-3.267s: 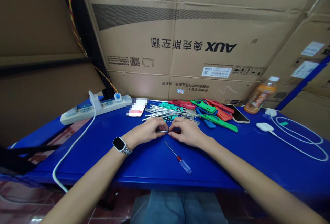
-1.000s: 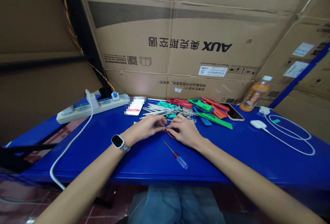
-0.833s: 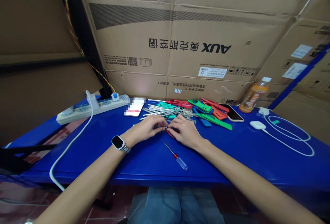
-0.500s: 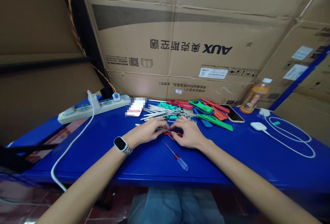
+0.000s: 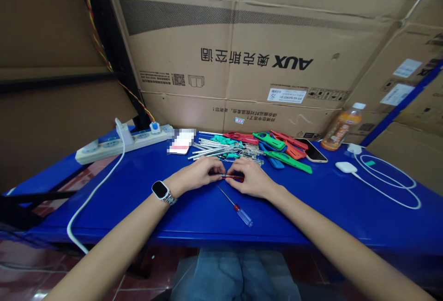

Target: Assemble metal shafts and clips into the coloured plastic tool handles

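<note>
My left hand [image 5: 199, 175], with a smartwatch on the wrist, and my right hand [image 5: 251, 178] meet at the middle of the blue table [image 5: 173, 208]. Both are closed around a small red-handled tool [image 5: 232, 177] held between the fingertips; its metal end is hidden by my left fingers. A small screwdriver [image 5: 235, 206] with a clear handle and red collar lies just in front of my right hand. Behind my hands sits a pile of metal shafts [image 5: 212, 149] and red, green and blue plastic handles [image 5: 277, 151].
A white power strip [image 5: 117, 141] with a cable lies at the back left. A phone [image 5: 313, 151], an orange drink bottle [image 5: 341, 128] and a white charger with coiled cable [image 5: 380, 176] are at the right. Large cardboard boxes [image 5: 256, 61] wall the back.
My hands stayed together at the same spot, with small finger movements on the red-handled tool. The camera view shifted slightly.
</note>
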Tool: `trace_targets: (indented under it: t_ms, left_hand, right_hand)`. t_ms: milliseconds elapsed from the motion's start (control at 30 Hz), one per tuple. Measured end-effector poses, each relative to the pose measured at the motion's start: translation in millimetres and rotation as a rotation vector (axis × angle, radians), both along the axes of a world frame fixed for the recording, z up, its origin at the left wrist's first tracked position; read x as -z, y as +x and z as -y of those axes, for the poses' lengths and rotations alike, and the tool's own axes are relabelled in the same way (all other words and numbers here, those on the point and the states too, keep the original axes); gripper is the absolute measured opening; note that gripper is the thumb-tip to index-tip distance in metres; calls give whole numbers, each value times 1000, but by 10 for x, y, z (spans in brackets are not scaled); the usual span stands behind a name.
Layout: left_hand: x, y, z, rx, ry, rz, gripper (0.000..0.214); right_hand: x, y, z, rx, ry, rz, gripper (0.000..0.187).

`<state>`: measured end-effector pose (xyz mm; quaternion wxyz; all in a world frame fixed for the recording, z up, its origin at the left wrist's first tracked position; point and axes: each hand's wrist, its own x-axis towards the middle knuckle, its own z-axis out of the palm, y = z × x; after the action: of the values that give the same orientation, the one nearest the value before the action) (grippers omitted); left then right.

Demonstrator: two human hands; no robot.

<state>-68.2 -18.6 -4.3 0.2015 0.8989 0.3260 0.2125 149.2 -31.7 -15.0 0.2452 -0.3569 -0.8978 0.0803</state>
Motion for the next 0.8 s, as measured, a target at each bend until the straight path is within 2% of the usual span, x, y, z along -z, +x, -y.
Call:
trace_targets:
  t_ms: [433,800]
  left_hand:
    - [-32,-35,28,38,-2,-45,13]
    - [15,-30,-2,38,-39,16,14]
  right_hand:
    - [2,8,-24,-22,-31,-24,7]
    - [24,9,-50,-40,-35,-45,6]
